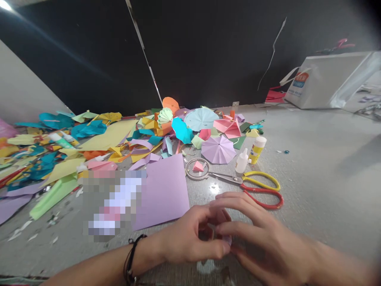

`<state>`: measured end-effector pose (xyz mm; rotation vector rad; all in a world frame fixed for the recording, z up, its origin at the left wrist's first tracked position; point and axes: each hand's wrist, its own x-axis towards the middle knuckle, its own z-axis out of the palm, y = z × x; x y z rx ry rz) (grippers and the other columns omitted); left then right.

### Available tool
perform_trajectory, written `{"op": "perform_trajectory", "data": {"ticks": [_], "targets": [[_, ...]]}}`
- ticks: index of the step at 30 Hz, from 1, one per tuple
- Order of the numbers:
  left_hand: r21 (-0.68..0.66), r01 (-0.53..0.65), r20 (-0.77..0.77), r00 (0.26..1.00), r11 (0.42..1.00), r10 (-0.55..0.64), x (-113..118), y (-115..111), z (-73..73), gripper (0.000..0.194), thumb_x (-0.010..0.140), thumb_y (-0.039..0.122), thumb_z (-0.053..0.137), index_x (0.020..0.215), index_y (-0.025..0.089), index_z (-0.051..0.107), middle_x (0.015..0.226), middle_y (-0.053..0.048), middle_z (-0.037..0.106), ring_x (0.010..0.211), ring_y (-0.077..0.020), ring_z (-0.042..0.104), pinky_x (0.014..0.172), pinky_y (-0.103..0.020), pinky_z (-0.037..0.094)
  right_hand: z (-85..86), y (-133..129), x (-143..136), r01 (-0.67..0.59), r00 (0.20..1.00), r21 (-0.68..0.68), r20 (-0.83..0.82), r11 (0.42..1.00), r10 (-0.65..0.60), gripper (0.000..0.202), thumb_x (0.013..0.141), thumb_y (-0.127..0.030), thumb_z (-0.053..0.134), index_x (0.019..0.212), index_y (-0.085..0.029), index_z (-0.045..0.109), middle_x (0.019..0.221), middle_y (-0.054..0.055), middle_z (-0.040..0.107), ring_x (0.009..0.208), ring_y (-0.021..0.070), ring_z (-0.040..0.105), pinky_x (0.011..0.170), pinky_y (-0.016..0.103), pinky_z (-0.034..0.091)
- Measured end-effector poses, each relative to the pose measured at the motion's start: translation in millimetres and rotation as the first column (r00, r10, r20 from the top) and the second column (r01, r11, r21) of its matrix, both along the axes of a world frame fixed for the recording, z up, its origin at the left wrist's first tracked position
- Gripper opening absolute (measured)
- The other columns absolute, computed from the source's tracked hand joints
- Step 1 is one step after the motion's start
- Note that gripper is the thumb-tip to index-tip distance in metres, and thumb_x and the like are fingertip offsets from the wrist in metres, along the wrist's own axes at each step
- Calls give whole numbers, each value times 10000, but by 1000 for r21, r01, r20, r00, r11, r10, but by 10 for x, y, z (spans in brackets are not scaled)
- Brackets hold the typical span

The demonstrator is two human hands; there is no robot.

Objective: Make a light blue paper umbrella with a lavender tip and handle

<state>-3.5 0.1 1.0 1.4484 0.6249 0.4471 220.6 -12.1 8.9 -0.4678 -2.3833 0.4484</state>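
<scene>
My left hand (199,238), with a black bracelet on its wrist, is closed on a small piece of paper that its fingers largely hide. Right beside it, my right hand (256,234) curves over the same piece, its fingertips at the paper's edge. A purple sheet (163,190) lies flat to the left of the hands. Beyond them are scissors (262,187) with one yellow and one red handle, a round ring (187,170) around a small pink folded paper (198,166), and a pleated purple paper disc (218,149).
A white glue bottle (241,162) and a yellow glue stick (257,151) stand behind the scissors. Coloured paper scraps (110,135) cover the left and back. A white bag (330,79) stands at the back right, before a black panel (208,51).
</scene>
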Motion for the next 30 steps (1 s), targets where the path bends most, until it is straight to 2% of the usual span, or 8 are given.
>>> {"op": "perform_trajectory", "data": {"ticks": [4,7,12,17,19,25,30], "targets": [[72,45,-35,998,996,-43,-12,11,38,202,790,209,738,902,173,574,830,24,512,679,-99,466,583,-221,358,35,-5,7,-75,997,-23,-5,997,75,318,809,-11,556,1078,-145,661,1352,142,563,1339,248,516,1135,388,473],[127,53,-23,998,990,-51,-19,29,54,202,787,222,737,933,170,608,848,8,547,713,-115,487,592,-228,367,12,-3,17,-56,998,13,-32,998,56,278,850,14,579,1062,-148,655,1351,134,580,1287,230,552,1091,366,499],[127,8,-8,1000,992,-7,-42,51,82,151,836,228,706,888,169,577,900,-1,547,700,-101,493,606,-233,382,-26,9,26,-11,996,43,-86,999,15,255,885,37,593,1029,-166,648,1234,107,642,1202,227,593,1033,378,527],[161,-50,6,999,986,50,-74,79,131,223,822,289,773,839,169,586,952,-13,550,779,-121,533,675,-238,435,-41,12,21,-4,995,52,-96,999,9,237,902,25,611,1043,-164,634,1204,117,662,1163,237,618,1005,393,543],[176,-55,5,998,983,55,-85,88,147,195,829,279,759,840,167,600,969,-21,556,797,-126,542,682,-240,442,-43,17,22,-5,995,57,-101,998,11,249,896,36,611,1045,-163,625,1208,115,662,1164,234,616,1012,392,538],[197,3,-17,1000,980,0,-70,61,138,128,794,173,706,847,168,590,953,-12,548,764,-117,540,635,-231,433,-14,22,26,-29,995,40,-89,999,33,314,871,70,571,1090,-149,620,1200,105,655,1138,218,599,1003,378,533],[195,35,-66,998,980,-22,-44,22,116,165,776,194,712,886,169,591,867,10,540,708,-113,524,614,-235,429,-40,6,26,-4,998,29,-67,1000,6,265,907,27,603,1094,-161,623,1221,105,649,1165,209,599,1006,350,531]]}}
